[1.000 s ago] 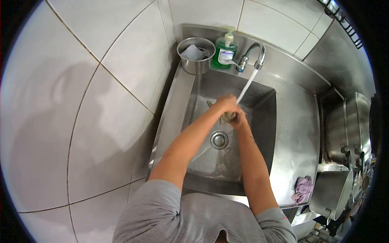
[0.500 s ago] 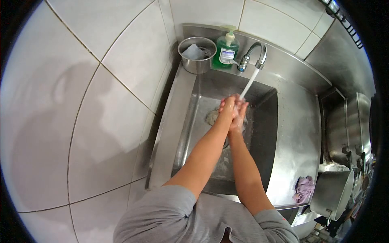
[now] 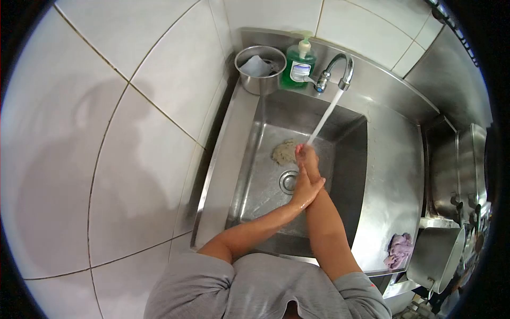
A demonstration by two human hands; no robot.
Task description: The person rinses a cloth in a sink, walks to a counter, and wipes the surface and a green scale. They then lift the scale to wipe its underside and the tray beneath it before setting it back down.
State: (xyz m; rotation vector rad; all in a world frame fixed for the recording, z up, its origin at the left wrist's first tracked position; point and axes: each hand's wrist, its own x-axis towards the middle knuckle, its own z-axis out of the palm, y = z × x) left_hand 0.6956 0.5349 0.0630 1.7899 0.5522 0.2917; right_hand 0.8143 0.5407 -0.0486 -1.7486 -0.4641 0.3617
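Note:
Over the sink, my left hand [image 3: 306, 187] is wrapped around my right wrist. My right hand [image 3: 306, 155] lies in the running water, its fingers curled in and nothing seen in them. A solid white stream of water [image 3: 325, 118] falls onto it from the curved metal faucet [image 3: 338, 61]. Below both hands is the stainless steel sink basin [image 3: 255, 175]. A beige, rough-looking scrubbing pad or clump [image 3: 283, 152] lies on its floor, partly behind my right hand. The round drain [image 3: 287, 182] shows just left of my left hand.
A steel pot [image 3: 260, 84] with a pale item inside stands on the back left ledge, beside a green soap pump bottle [image 3: 299, 66]. A crumpled purple cloth [image 3: 398, 250] lies on the right counter [image 3: 390, 181]. Large metal pots [image 3: 438, 255] stand farther right. White tiled wall [image 3: 154, 170] borders the left.
My left hand has slid from my right hand down to my right wrist. Both hands have moved nearer to me, uncovering the drain and more of the beige clump.

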